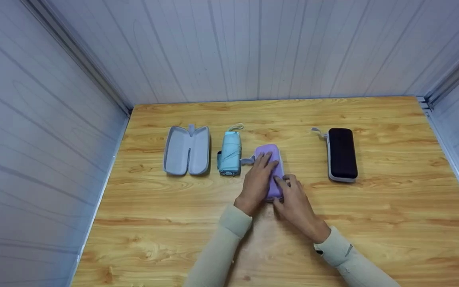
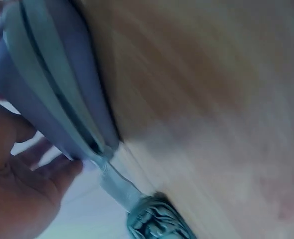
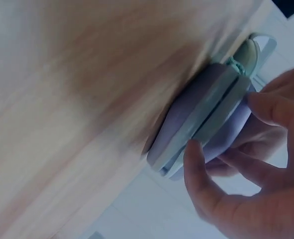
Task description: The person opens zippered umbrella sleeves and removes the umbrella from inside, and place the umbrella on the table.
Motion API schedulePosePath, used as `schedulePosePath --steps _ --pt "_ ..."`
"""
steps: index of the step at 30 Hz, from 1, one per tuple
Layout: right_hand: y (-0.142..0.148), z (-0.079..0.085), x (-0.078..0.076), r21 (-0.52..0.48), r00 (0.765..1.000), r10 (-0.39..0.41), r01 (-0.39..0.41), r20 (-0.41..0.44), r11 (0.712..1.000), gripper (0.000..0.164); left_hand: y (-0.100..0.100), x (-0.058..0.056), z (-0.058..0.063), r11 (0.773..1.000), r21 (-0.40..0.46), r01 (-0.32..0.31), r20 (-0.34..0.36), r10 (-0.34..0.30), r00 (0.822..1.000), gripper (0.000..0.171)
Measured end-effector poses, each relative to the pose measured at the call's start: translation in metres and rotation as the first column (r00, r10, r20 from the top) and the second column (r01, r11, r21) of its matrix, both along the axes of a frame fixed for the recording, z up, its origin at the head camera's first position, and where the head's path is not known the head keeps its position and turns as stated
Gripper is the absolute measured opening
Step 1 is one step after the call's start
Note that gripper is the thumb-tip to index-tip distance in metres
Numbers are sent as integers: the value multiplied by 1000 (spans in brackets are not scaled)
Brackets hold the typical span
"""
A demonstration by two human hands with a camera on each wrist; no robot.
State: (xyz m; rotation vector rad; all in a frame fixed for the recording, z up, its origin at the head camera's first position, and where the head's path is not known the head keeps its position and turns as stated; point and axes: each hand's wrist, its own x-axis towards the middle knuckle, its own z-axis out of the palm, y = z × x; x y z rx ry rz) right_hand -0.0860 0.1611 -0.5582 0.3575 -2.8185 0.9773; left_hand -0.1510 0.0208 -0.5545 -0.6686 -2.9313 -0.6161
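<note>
A purple zip case (image 1: pixel 272 187) with a grey zip band lies lengthwise on the table, its grey strap (image 1: pixel 248 160) pointing left. Across its top rests my left hand (image 1: pixel 256 181), fingers extended and pressing on the lid; the left wrist view shows the thumb side against the case wall. My right hand (image 1: pixel 296 203) holds the near right corner with bent fingers. In the right wrist view the thumb (image 3: pixel 194 159) touches the zip band (image 3: pixel 207 119), where a dark line runs between two grey edges. Any zip pull under the fingers is hidden.
Left of the purple case is a folded light-blue umbrella (image 1: pixel 230 153) with a wrist loop. Farther left lies an opened grey case (image 1: pixel 179 151), spread in two halves. A black case (image 1: pixel 342 153) with grey trim sits to the right. Panelled walls (image 1: pixel 237 52) border the wooden table (image 1: pixel 153 223).
</note>
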Motion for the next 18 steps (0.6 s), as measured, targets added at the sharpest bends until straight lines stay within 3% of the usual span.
schedulePosePath --steps 5,10,15,18 --pt "9 3 -5 -89 997 -1 8 78 996 61 7 15 2 996 -59 -62 -56 58 997 36" --pt "16 4 -10 -115 995 8 3 96 993 61 12 27 6 996 -65 -68 -41 65 997 34" --pt "22 4 -18 -145 991 18 1 130 989 58 13 35 8 991 -123 -47 23 50 998 54" --pt "25 4 -22 -168 985 33 -5 167 986 56 13 38 7 986 -165 -38 0 38 999 67"
